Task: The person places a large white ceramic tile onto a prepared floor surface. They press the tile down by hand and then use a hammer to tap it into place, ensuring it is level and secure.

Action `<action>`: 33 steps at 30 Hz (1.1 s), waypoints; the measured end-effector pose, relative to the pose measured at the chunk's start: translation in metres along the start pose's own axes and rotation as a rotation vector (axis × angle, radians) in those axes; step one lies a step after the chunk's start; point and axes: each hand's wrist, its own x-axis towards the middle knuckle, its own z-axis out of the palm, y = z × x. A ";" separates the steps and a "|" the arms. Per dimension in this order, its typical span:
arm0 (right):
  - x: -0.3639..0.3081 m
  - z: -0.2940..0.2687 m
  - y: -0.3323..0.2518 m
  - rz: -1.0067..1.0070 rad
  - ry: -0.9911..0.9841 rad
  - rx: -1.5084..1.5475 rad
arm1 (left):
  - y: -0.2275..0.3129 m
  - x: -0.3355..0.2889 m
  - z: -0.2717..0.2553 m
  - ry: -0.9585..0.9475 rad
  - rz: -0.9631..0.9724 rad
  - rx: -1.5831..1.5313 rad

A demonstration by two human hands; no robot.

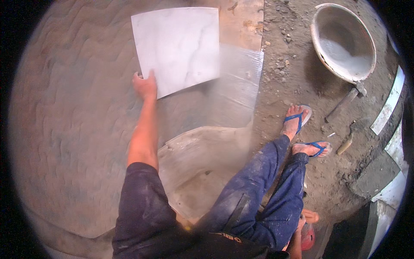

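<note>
From where I stand, a broad brown surface (77, 108) covered in wavy ridges fills the left side. Over its right part the person's left hand (145, 86) grasps a white tile (181, 47) with faint grey veining by its lower left corner, thumb on the face, the other fingers curled at the edge. The tile sits at the top, tilted a little, overlapping a wooden board (241, 21) and just beside some clear plastic (239, 77). Nearer the body lies a pale, dusty sheet (198, 149), then the dusty blue trousers (241, 190). Low beside the thigh is the right hand (299, 222), partly hidden, next to an orange rounded thing (310, 216) and something red (308, 237); I can't tell whether its fingers are gripping anything. The feet wear blue-strapped flip-flops (305, 113) on bare dirt. Beyond them lie a hammer (343, 105), its head touching or nearly touching a worn basin (340, 26) holding something whitish, and a short tan handle (345, 146). White flat pieces (389, 101) line the far right.
</note>
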 end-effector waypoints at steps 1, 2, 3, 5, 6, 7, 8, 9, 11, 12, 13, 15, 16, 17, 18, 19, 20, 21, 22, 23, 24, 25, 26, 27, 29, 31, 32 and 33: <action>0.005 -0.004 0.004 -0.006 0.038 -0.040 | 0.006 -0.001 -0.002 -0.011 -0.022 -0.023; 0.006 -0.007 0.006 -0.007 0.069 -0.083 | 0.008 -0.002 -0.006 -0.022 -0.044 -0.036; 0.007 -0.010 0.008 -0.027 0.075 -0.068 | 0.009 -0.002 -0.007 -0.015 -0.059 -0.039; 0.012 -0.008 0.010 -0.069 0.083 -0.034 | 0.010 -0.001 -0.011 0.006 -0.084 -0.044; 0.016 -0.004 0.007 -0.062 0.096 -0.025 | 0.009 0.001 -0.009 0.018 -0.053 -0.068; 0.019 0.000 0.004 -0.055 0.108 -0.017 | 0.005 0.003 -0.007 0.030 -0.022 -0.092; 0.020 0.002 0.001 -0.048 0.121 -0.008 | 0.002 0.004 -0.006 0.042 0.008 -0.116; 0.017 0.004 0.006 -0.041 0.103 0.006 | 0.004 0.003 -0.009 -0.057 0.016 -0.162; 0.009 0.005 0.012 -0.028 0.068 0.030 | 0.011 -0.002 -0.019 -0.258 0.027 -0.251; 0.003 0.006 0.013 -0.042 0.081 -0.020 | 0.016 -0.005 -0.026 -0.340 0.019 -0.217; -0.005 0.010 0.020 -0.059 0.096 -0.063 | 0.031 -0.009 -0.042 -0.419 0.017 -0.187; -0.022 0.012 0.025 -0.017 0.106 -0.034 | 0.046 -0.014 -0.052 -0.559 0.021 -0.211; -0.030 0.012 0.023 0.041 0.099 0.037 | 0.048 -0.016 -0.050 -0.620 0.027 -0.266; -0.042 0.015 0.021 0.102 0.093 0.112 | 0.051 -0.017 -0.051 -0.683 0.036 -0.320; -0.057 0.021 0.010 0.105 0.040 0.125 | 0.063 -0.019 -0.056 -0.681 0.091 -0.293; -0.065 0.025 0.008 0.086 0.052 0.113 | 0.075 -0.026 -0.061 -0.682 0.138 -0.269; -0.073 0.029 0.006 0.066 0.064 0.102 | 0.087 -0.033 -0.065 -0.682 0.186 -0.246; -0.083 0.032 0.002 0.048 0.076 0.091 | 0.097 -0.037 -0.069 -0.681 0.235 -0.222; -0.089 0.034 -0.002 0.035 0.090 0.102 | 0.091 -0.035 -0.059 -0.679 0.332 -0.220; -0.097 0.038 -0.004 0.025 0.098 0.114 | 0.085 -0.034 -0.049 -0.652 0.371 -0.196; -0.106 0.042 -0.008 0.017 0.126 0.090 | 0.088 -0.036 -0.037 -0.637 0.415 -0.177; -0.108 0.046 -0.007 0.007 0.146 0.064 | 0.095 -0.038 -0.035 -0.615 0.455 -0.154; -0.107 0.051 0.007 -0.084 0.193 0.117 | 0.102 -0.043 -0.042 -0.629 0.462 -0.114; -0.109 0.050 0.021 -0.061 0.189 0.119 | 0.105 -0.045 -0.044 -0.620 0.467 -0.101; -0.113 0.064 0.028 -0.020 0.179 0.147 | 0.115 -0.046 -0.042 -0.586 0.497 -0.074; -0.120 0.057 0.079 0.012 0.191 0.142 | 0.116 -0.060 -0.049 -0.629 0.398 -0.067; -0.123 0.067 0.090 0.029 0.213 0.169 | 0.128 -0.063 -0.056 -0.629 0.368 -0.065; -0.130 0.072 0.093 0.047 0.230 0.183 | 0.125 -0.058 -0.051 -0.636 0.366 -0.076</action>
